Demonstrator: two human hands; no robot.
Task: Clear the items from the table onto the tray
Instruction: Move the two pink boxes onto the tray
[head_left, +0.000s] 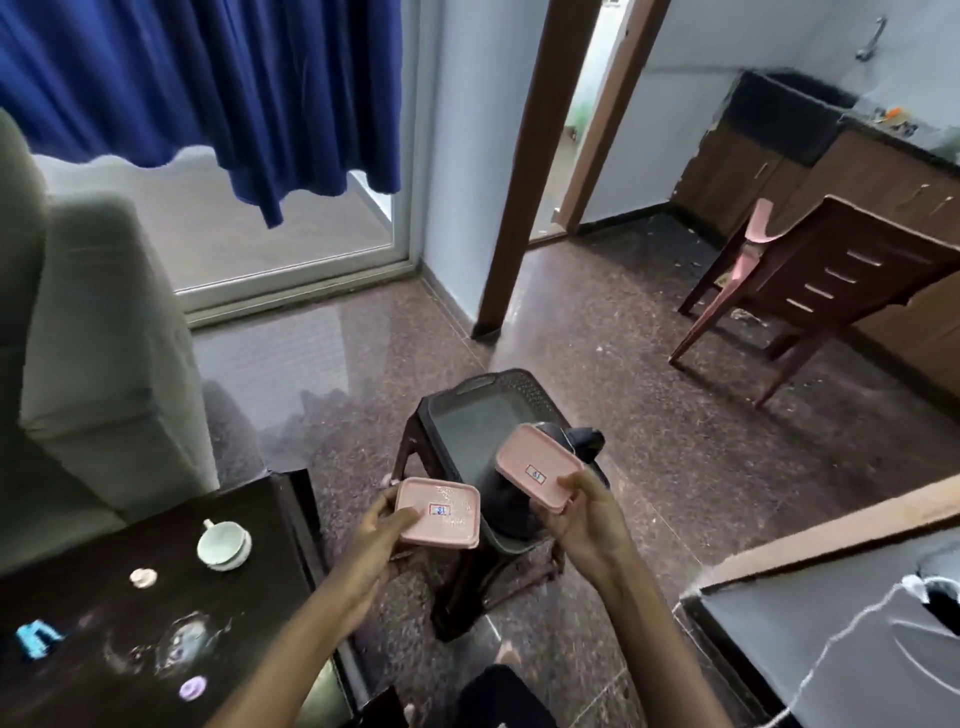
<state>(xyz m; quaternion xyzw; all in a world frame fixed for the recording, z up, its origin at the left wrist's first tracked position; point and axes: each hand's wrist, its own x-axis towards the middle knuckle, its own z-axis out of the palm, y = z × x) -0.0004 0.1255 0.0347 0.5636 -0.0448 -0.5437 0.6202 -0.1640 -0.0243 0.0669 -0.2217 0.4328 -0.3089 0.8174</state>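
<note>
Our left hand (376, 525) grips a pink box (439, 512) by its near-left edge, thumb on the lid, fingers under it. The lid is shut, with a small label at its middle, so we cannot tell what is inside. Our right hand (584, 514) holds a second pink box (537, 467) the same way, thumb on the lid's near-right corner; it tilts down toward the left and its lid is shut too, also labelled. The two boxes are near each other but apart, both raised over the near end of the tray (470, 415).

The tray is dark, with perforated walls and a handle at the far end, and it sits on a brown stool (467, 582). A dark jug-like thing (511, 506) stands in its near part, between and under the two boxes; its far part is bare. What the jug holds we cannot see.

To the left is the dark table (156, 613). On it lie a pale green cup (224, 544) on its side, a small cream piece (143, 577) just near it, a blue item (37, 638) at the left edge and a small lilac piece (192, 687) at the near edge. A blurred glassy patch on the table between them we cannot make out
</note>
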